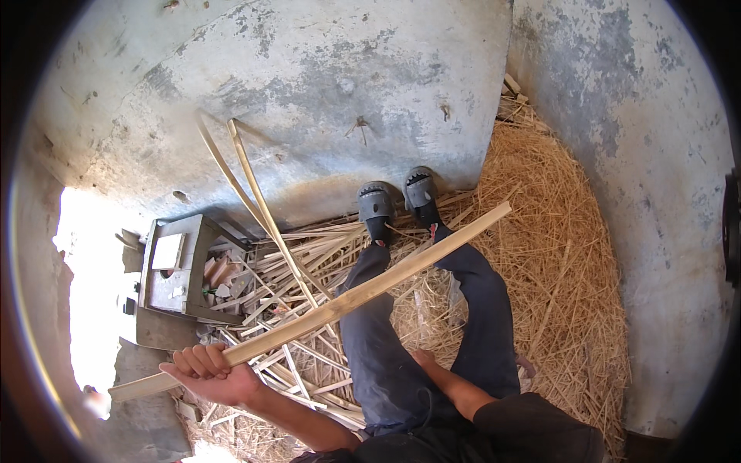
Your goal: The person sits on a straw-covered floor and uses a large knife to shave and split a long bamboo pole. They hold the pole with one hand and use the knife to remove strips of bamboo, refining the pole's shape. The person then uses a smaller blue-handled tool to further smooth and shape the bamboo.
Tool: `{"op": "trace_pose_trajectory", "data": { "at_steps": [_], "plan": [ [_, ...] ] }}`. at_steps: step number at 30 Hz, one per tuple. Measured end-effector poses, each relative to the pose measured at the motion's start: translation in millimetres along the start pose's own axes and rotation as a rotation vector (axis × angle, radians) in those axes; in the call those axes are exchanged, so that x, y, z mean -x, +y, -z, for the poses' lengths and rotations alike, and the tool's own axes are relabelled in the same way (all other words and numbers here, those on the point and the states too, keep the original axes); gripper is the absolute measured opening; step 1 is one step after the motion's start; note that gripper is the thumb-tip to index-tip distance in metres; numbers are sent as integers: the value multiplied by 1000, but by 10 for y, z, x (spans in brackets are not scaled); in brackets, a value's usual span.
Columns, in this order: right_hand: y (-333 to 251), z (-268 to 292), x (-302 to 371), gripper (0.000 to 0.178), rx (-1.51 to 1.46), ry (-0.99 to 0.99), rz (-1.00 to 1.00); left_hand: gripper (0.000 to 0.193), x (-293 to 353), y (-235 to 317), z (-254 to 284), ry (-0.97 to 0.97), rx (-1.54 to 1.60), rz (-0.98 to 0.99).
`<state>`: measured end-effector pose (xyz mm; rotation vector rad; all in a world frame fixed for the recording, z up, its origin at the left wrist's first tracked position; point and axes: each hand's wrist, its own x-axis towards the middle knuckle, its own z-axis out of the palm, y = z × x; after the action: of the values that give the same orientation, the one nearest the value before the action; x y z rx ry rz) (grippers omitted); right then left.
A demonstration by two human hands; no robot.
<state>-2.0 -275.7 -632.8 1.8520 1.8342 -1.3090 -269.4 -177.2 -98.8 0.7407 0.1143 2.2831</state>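
My left hand (207, 372) is closed around a long, flat bamboo strip (347, 303) near its lower left end. The strip slants up to the right across my legs, its far end in the air past my right shin. My right forearm reaches between my thighs, and my right hand (426, 359) is mostly hidden by my left thigh. Its fingers do not show, so whether it holds anything is unclear. Beyond the held strip, thin bent strips (258, 197) rise in a narrow loop toward the wall.
Many split strips (309, 255) lie in a heap left of and under my legs. Fine straw-like shavings (552, 255) cover the floor at right. A wooden box frame (193, 266) stands at left. My sandals (376, 202) are close to the worn wall (324, 69).
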Motion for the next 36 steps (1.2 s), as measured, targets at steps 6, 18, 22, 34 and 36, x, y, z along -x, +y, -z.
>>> {"op": "trace_pose_trajectory", "data": {
  "at_steps": [6,18,22,34,36],
  "plan": [
    [-107,573,-50,53,86,83,31,51,-12,-66,-8,4,50,34],
    [-153,2794,1238,100,-113,-81,468,52,-33,30,5,63,15,-55],
    [-38,3702,2631,96,-512,118,469,53,-53,92,98,62,41,-91],
    [516,3243,3003,56,-1873,435,718,54,153,-524,-42,139,112,56],
    [335,3222,2962,55,-1947,506,769,54,262,-704,-206,247,73,78]
  ]
}}
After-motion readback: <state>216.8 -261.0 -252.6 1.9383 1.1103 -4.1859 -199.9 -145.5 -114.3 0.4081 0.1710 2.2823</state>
